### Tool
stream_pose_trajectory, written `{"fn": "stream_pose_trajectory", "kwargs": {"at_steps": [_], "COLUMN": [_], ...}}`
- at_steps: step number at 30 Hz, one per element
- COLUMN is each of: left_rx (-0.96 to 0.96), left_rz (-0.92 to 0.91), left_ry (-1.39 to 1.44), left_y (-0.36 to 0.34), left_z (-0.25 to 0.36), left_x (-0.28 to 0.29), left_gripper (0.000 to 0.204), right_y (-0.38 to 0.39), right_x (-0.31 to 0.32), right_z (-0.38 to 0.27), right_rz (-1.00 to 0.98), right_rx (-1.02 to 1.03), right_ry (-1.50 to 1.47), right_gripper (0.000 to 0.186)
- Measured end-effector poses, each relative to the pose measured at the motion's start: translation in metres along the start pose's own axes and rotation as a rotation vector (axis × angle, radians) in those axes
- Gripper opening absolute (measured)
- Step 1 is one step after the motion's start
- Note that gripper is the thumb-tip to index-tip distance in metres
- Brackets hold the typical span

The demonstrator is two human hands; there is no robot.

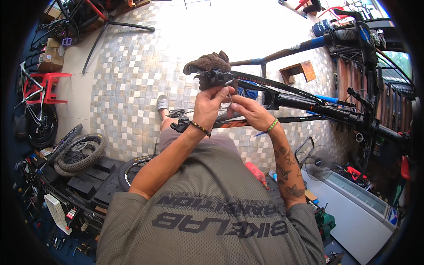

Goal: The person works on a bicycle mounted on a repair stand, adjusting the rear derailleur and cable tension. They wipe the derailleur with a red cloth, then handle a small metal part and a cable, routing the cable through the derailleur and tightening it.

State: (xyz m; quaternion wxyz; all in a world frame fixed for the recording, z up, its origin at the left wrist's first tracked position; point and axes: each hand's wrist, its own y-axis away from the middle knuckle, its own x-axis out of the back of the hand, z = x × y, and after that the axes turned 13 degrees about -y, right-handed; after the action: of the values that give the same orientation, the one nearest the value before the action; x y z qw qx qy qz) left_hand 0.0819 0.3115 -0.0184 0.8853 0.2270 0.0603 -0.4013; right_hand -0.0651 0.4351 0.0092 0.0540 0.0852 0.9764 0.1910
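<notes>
Both my hands meet at the rear end of a black bicycle frame (300, 106), which lies across in front of me. My left hand (208, 106) is closed, its thumb and fingertips pressed together beside the frame's end. To its right, my right hand (254, 114) pinches the lower part of a thin silver rod (230, 96), perhaps a hex key. The rod's upper end reaches the frame; its tip is too small to make out. Whether my left fingers also grip the rod is hidden. A brown rag (207, 63) drapes over the frame's end just beyond my hands.
Wheels with knobby tyres (81, 154) lie on a black bench at the left, near a red stool (46, 86). A white chest freezer (353, 212) stands at the lower right, behind a fan (318, 162). A wooden box (298, 72) rests on the tiled floor (128, 88).
</notes>
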Motion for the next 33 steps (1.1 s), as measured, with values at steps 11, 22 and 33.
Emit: {"fn": "stream_pose_trajectory", "kwargs": {"at_steps": [11,22,33], "left_rx": [0.024,-0.080,0.004], "left_rz": [0.093,0.054,0.095], "left_ry": [-0.192,-0.171,-0.179], "left_y": [0.001,0.000,0.003], "left_z": [0.000,-0.005,0.001], "left_x": [0.001,-0.002,0.001], "left_gripper": [0.029,0.025,0.027], "right_y": [0.006,-0.004,-0.008], "right_x": [-0.020,-0.019,0.003], "right_z": [-0.017,0.008,-0.013], "right_rz": [0.188,0.279,0.130], "right_rx": [-0.134,0.265,-0.056], "right_ry": [-0.008,0.526,-0.015], "right_gripper": [0.031,0.025,0.026]}}
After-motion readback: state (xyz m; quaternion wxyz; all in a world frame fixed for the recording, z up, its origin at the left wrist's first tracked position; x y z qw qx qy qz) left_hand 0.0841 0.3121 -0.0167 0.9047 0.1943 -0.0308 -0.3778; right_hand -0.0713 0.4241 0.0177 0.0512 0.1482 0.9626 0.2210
